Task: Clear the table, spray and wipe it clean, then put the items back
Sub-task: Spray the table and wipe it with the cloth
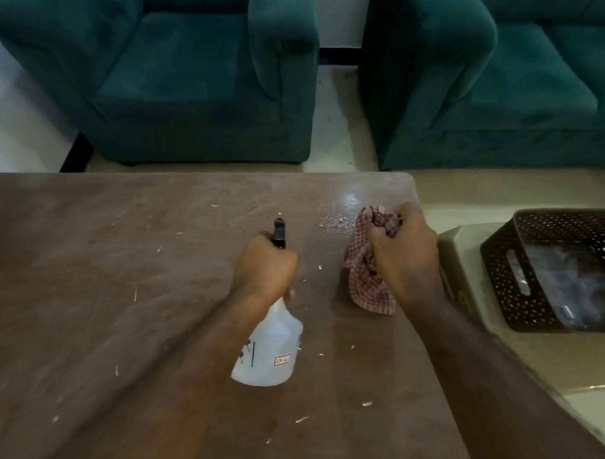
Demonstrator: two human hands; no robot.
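My left hand [264,265] is shut on the neck of a white spray bottle [273,352] with a black nozzle, held above the brown table [104,274] and pointing toward the far right corner. My right hand [405,253] grips a bunched red-and-white checked cloth [364,283] that rests on the table near its right edge. A patch of wet droplets [335,220] glistens on the tabletop just left of the cloth. Small white scraps lie scattered over the dusty surface.
A black perforated basket [505,270] holding clear shiny items sits on a beige stool [462,241] to the right of the table. Two dark green armchairs [183,74] [498,92] stand beyond the far edge, with pale floor between them.
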